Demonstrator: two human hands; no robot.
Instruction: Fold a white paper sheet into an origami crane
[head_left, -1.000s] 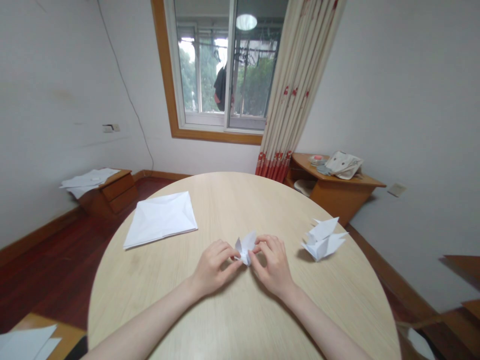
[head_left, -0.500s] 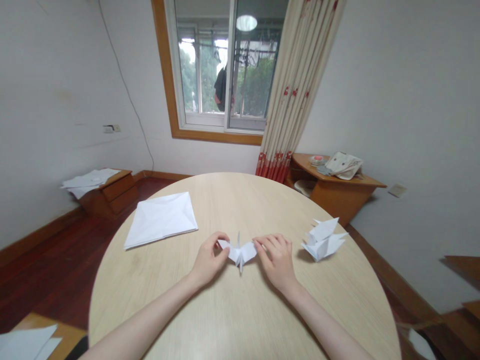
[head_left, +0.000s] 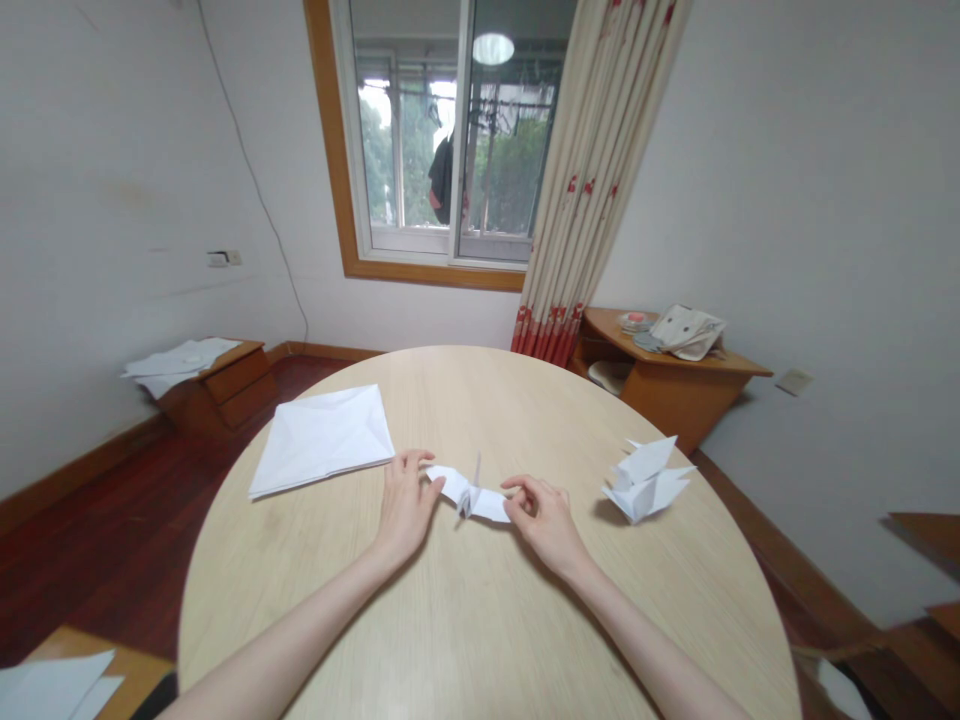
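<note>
A white folded paper crane (head_left: 466,497) is between my two hands low over the middle of the round table (head_left: 480,620), its wings spread wide and its body tilted. My left hand (head_left: 405,508) has its thumb and forefinger at the tip of the left wing. At the right wing's tip, the thumb and bent forefinger of my right hand (head_left: 546,522) pinch the paper. The crane's thin upright point leans slightly right, and its near end looks blurred.
White paper sheets (head_left: 322,442) lie stacked at the table's left. Several finished paper cranes (head_left: 646,480) sit clustered at the right. Beyond the table are a small drawer cabinet (head_left: 238,382) with papers on it, a corner shelf (head_left: 686,395) and a curtain (head_left: 577,200).
My left hand has moved left and its fingers have loosened somewhat. The crane has shifted slightly left and turned, its wings now flatter. My right hand's fingers have curled more.
</note>
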